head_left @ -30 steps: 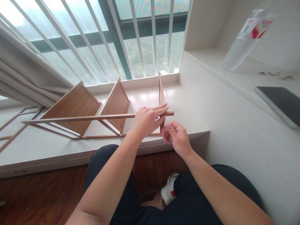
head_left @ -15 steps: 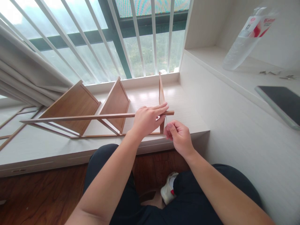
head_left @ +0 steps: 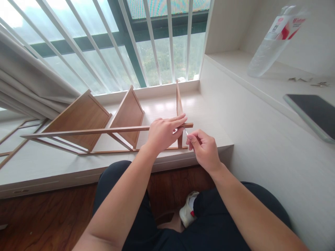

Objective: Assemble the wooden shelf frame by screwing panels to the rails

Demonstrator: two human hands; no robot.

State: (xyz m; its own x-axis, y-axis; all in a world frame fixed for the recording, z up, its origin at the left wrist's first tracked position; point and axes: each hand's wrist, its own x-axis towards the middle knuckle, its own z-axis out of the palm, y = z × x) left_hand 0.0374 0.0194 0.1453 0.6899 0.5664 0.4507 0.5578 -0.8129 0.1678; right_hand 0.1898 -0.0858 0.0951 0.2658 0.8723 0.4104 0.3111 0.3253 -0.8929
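Note:
A brown wooden shelf frame (head_left: 117, 129) lies on its side along the pale window ledge, its boards standing up from the rails. Near the right end of the upper rail, my left hand (head_left: 163, 133) is closed over the wood, fingers stretched along it and the thumb beneath. Just right of it, my right hand (head_left: 205, 148) pinches a thin metal hex key (head_left: 186, 131). The key slants up to the underside of the rail by the rightmost board (head_left: 179, 99); its tip is hidden at my left fingers.
On the raised side ledge at the right are a clear bottle (head_left: 272, 45), a dark phone (head_left: 311, 111) and small metal pieces (head_left: 299, 80). White bars (head_left: 170, 42) cross the window. A grey curtain (head_left: 28, 69) hangs at the left, above another wooden frame part (head_left: 10, 152).
My right hand has shifted slightly right and turned, and the hex key now slants more than before. My left hand keeps its place on the rail.

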